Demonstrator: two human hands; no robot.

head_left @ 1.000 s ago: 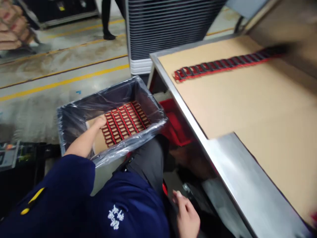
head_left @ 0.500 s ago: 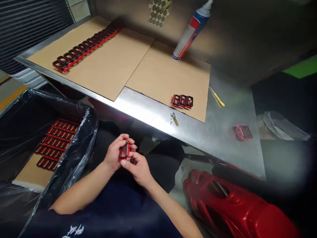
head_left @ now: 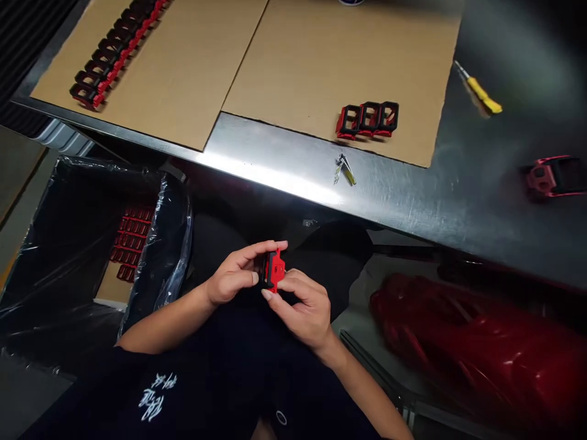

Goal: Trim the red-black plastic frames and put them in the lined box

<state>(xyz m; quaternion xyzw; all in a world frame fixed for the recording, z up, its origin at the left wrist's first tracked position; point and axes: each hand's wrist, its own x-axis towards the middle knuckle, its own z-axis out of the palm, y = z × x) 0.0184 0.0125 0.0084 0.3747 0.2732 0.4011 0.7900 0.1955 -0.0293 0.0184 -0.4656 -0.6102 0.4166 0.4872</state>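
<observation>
A small red and black plastic frame (head_left: 276, 269) is held over my lap, its red side turned to the right. My left hand (head_left: 236, 273) grips it from the left, fingers along its top and thumb at its black side. My right hand (head_left: 302, 302) pinches its lower right edge between thumb and fingers. Ahead, on the cardboard sheet (head_left: 321, 67), stand three similar frames (head_left: 368, 120) in a short row. A nail clipper (head_left: 345, 170) lies on the metal table edge in front of them.
A long row of frames (head_left: 114, 52) stands on the left cardboard (head_left: 183, 67). Below left is a plastic-lined bin (head_left: 177, 244) holding rows of frames (head_left: 132, 241). A yellow-handled tool (head_left: 481, 95) and another red frame (head_left: 557, 177) lie on the metal table (head_left: 426, 214). Red plastic (head_left: 481, 342) bulges at lower right.
The frame in my hands has been turned so its red side shows, and both hands have shifted right. My view has tilted down, so the tube at the back is nearly out of sight.
</observation>
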